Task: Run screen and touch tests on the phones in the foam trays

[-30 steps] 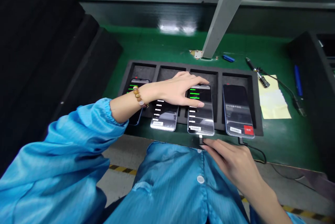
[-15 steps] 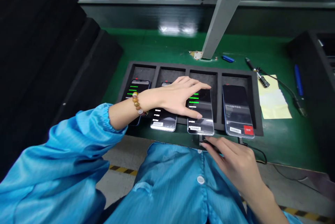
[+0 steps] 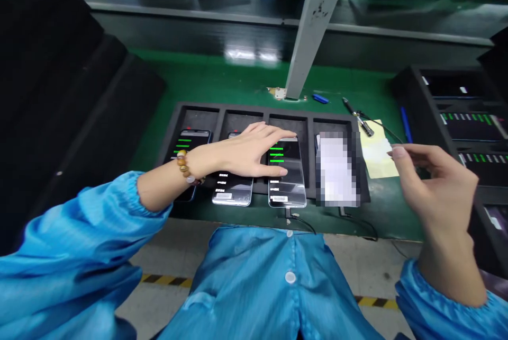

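My left hand (image 3: 254, 152) lies palm down with fingers spread over the second and third phones. Its thumb and index finger are on the third phone (image 3: 288, 186), which shows green text lines and has a black cable (image 3: 304, 222) plugged into its lower end. Partly under the hand is the second phone (image 3: 232, 194); under the wrist, the first phone (image 3: 190, 141). My right hand (image 3: 440, 181) is raised over the right side, thumb and index finger pinched beside a yellow paper (image 3: 377, 162). What they hold is too small to make out. The fourth phone (image 3: 337, 170) has a pixelated screen.
A black foam tray (image 3: 169, 133) bears the phones. Behind it are a grey post (image 3: 309, 38), a blue cap (image 3: 320, 98) and a dark pen-like tool (image 3: 359, 117). A blue pen (image 3: 406, 124) lies near stacked phone trays (image 3: 420, 104) at right. Black foam stacks (image 3: 130, 80) stand left.
My right hand has let go of the cable plug at the third phone and moved right and up, beside the yellow paper. The fourth phone's screen is now pixelated. My left hand stays spread.
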Action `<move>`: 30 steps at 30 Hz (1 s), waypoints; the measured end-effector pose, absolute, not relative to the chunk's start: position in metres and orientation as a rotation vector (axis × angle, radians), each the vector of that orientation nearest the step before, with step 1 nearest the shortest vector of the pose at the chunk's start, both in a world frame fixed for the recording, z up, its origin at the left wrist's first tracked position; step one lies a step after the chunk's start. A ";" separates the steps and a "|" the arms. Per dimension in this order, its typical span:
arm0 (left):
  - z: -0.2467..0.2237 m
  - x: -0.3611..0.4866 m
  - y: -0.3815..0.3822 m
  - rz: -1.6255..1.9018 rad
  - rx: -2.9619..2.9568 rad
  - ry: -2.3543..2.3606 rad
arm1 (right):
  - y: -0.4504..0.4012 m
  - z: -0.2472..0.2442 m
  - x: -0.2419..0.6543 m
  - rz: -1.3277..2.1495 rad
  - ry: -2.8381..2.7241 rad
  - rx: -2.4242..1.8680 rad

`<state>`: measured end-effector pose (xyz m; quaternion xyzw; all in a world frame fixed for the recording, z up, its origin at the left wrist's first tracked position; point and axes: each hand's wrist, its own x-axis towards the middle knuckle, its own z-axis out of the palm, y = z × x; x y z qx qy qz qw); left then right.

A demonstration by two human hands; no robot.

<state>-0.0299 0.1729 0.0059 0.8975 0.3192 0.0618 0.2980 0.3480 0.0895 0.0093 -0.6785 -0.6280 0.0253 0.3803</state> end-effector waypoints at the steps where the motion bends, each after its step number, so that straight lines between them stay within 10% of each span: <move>1: 0.006 -0.031 0.174 0.164 2.376 0.841 | 0.091 0.006 0.348 0.097 -1.611 -1.732; 30: 0.006 -0.023 0.172 0.206 2.418 0.889 | 0.043 -0.061 0.360 0.283 -1.515 -1.617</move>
